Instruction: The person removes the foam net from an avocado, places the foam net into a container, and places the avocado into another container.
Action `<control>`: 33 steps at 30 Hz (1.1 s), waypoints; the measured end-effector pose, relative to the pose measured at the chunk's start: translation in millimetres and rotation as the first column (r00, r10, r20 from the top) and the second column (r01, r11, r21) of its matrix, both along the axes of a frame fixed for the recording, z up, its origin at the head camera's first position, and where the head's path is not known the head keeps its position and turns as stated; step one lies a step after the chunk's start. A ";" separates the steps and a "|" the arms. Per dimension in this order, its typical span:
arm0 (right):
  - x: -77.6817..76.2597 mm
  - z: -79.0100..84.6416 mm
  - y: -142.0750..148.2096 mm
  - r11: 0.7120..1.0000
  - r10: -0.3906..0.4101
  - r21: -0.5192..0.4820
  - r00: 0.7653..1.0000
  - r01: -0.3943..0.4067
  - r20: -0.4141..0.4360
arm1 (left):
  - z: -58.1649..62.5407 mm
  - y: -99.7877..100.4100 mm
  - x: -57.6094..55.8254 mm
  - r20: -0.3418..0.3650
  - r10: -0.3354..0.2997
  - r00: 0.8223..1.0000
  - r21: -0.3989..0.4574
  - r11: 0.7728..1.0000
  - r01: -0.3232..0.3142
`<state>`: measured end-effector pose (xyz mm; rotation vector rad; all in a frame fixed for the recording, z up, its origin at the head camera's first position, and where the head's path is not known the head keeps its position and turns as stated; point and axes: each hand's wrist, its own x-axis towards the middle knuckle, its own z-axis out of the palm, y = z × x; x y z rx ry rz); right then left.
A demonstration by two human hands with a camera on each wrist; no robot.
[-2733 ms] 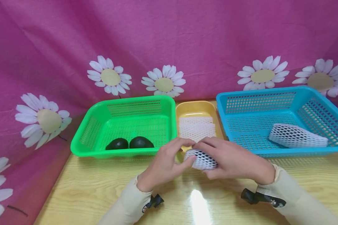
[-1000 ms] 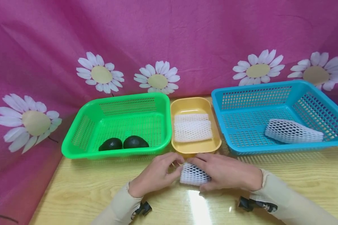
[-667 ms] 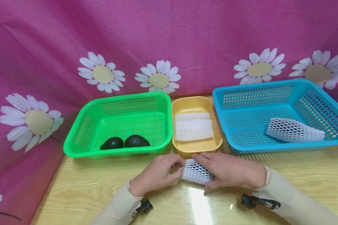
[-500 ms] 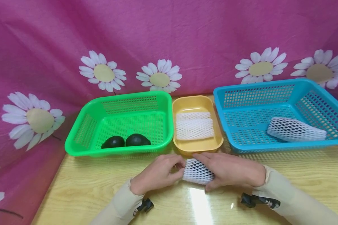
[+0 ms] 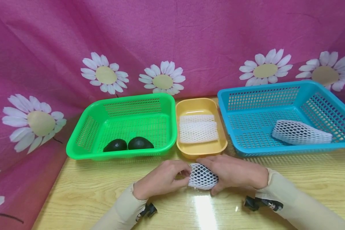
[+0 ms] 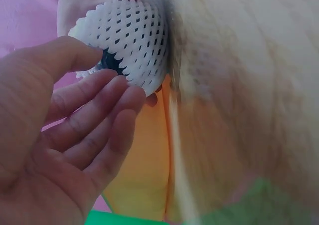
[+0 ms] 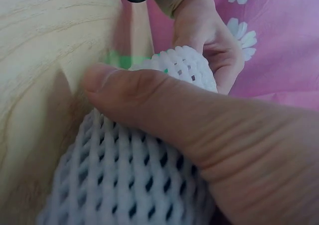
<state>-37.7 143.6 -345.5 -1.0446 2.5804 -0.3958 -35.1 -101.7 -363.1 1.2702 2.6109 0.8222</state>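
In front of the yellow tray point(image 5: 201, 150), an avocado in a white foam net point(image 5: 202, 177) lies low over the table. My right hand point(image 5: 237, 172) grips its right part, and the thumb point(image 7: 144, 93) crosses the mesh in the right wrist view. My left hand point(image 5: 165, 179) is at the net's left end, thumb and fingers pinching around its rim. The left wrist view shows the dark avocado skin point(image 6: 110, 61) through the net's open end, beside those fingertips. Exactly what they pinch there is partly hidden.
A green basket point(image 5: 74, 140) at left holds two dark avocados point(image 5: 140, 143). Flat white foam nets point(image 5: 198, 131) lie in the yellow tray. In the blue basket point(image 5: 256, 150) at right sits another netted avocado point(image 5: 300, 132). A pink flowered cloth point(image 5: 207, 38) hangs behind.
The hands and netted avocado have come nearer the person, away from the tray. Lately the left hand has shifted slightly right, and the net's left end looks shorter and its mesh more stretched.
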 end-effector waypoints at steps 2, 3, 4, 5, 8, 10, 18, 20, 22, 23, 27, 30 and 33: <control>-0.2 0.2 0.6 1.000 -0.001 0.000 1.000 0.001 0.006 | 0.2 0.7 0.6 0.007 0.009 1.000 0.004 1.000 -0.009; -0.3 0.3 0.9 1.000 0.001 -0.002 1.000 -0.001 0.005 | 0.0 1.1 0.9 0.009 0.014 1.000 0.009 1.000 -0.014; -0.4 0.6 1.1 1.000 0.001 -0.003 1.000 -0.001 0.006 | -0.3 1.5 1.1 0.013 0.020 1.000 0.017 1.000 -0.020; -0.5 0.7 1.3 1.000 0.002 -0.004 1.000 -0.002 0.007 | -0.4 2.0 1.3 0.014 0.024 1.000 0.029 0.999 -0.024; -0.2 1.7 1.6 1.000 0.004 -0.007 1.000 -0.004 0.006 | 0.0 4.1 1.7 0.005 0.032 0.999 0.081 0.996 -0.032; 0.0 2.4 1.6 1.000 0.001 -0.008 1.000 -0.001 0.007 | 0.9 5.7 1.7 -0.012 0.033 0.999 0.113 0.993 -0.031; 0.1 3.6 -0.2 1.000 0.007 -0.005 1.000 -0.006 0.013 | 3.9 11.9 1.2 0.006 0.029 1.000 0.119 0.992 -0.029; 0.1 3.3 0.0 1.000 0.006 -0.001 1.000 -0.006 0.011 | 4.8 13.9 0.4 0.008 0.039 0.999 0.102 0.994 -0.039; 0.4 2.8 0.3 1.000 0.011 -0.004 1.000 -0.011 -0.004 | 5.5 15.8 -0.6 0.006 0.053 0.999 0.079 0.996 -0.053; 0.5 2.5 0.5 1.000 0.015 -0.008 1.000 -0.015 -0.015 | 6.0 16.7 -1.1 0.004 0.058 0.998 0.067 0.996 -0.059; 1.3 1.6 0.7 0.999 0.029 -0.030 0.999 -0.030 -0.034 | 6.3 18.6 -2.4 0.015 0.076 0.997 0.021 0.997 -0.076; 1.1 2.0 0.6 0.999 0.028 -0.039 0.999 -0.029 -0.025 | 5.5 19.4 -2.8 0.021 0.081 0.996 0.002 0.997 -0.081; 0.6 2.1 0.1 0.998 0.034 -0.044 0.999 -0.035 -0.021 | 4.1 20.2 -2.8 0.022 0.085 0.996 -0.005 0.996 -0.085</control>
